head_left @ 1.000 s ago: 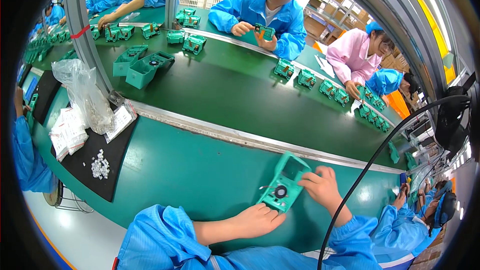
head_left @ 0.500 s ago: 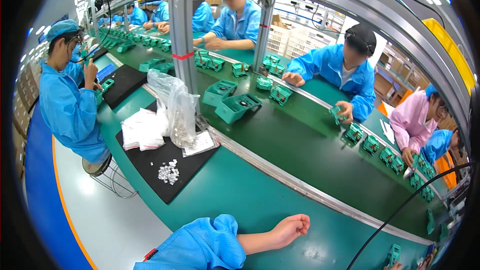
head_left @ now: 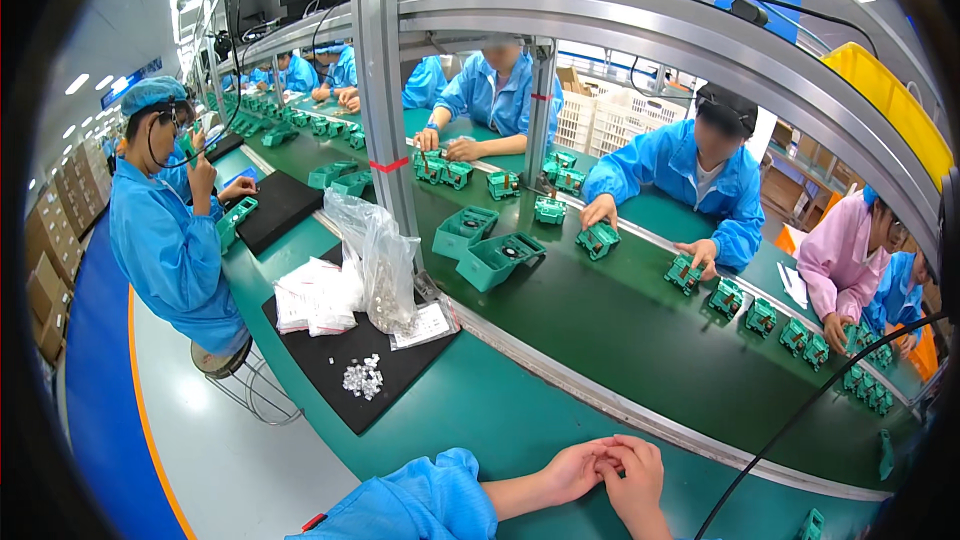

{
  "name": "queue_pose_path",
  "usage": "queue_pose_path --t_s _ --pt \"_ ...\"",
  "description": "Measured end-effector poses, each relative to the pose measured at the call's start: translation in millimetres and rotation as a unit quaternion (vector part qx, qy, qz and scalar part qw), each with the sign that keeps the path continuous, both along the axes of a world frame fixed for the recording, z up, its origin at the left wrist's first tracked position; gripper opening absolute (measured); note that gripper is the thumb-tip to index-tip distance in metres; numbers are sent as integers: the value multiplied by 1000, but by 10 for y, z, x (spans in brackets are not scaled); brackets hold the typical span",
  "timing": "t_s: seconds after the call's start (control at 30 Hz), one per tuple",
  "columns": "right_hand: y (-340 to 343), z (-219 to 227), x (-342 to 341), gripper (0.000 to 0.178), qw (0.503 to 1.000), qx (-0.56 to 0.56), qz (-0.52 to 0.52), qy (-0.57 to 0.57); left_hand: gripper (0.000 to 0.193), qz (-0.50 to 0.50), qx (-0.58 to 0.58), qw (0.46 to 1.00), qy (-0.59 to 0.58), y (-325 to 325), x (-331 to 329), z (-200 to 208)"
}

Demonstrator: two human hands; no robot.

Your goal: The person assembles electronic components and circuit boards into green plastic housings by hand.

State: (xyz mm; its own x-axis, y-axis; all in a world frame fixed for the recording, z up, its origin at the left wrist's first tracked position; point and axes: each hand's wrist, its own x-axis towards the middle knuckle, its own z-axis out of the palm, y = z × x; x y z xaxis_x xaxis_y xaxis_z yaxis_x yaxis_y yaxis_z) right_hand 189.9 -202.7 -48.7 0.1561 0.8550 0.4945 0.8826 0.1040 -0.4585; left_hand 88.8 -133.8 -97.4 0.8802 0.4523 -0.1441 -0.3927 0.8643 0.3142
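Brought into view since the earlier frame, to meet the left hand (head_left: 572, 471) over the green counter (head_left: 480, 390): the right hand (head_left: 634, 474). Both half-curled, fingers touching; impossible to tell whether pinching anything. Weighted low with tiny parts, beside white packets (head_left: 315, 298): a clear bag (head_left: 385, 280). Heaped leftward on a black mat (head_left: 328, 392): small pale pieces (head_left: 362, 378). Standing beyond, on a dark green conveyor (head_left: 600, 350): open green housings (head_left: 490, 270). Down at left: grey floor (head_left: 200, 410).

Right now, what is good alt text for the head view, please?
The left hand and right hand meet over a green bench. To their left, a black mat holds bags and pale pieces; beyond, workers handle green units.
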Motion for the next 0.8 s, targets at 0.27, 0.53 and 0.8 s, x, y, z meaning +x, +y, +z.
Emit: queue_pose_path --t_s 0.27,0.53,0.8 --pt "-19 -65 28 7 992 9 17 125 29 -55 -3 998 35 -25 -62 65" --pt "-21 -74 75 6 986 58 -30 156 14 -50 7 997 52 -59 -29 116" --pt "0 -87 98 8 976 122 29 180 13 -27 39 997 69 -2 -59 165"
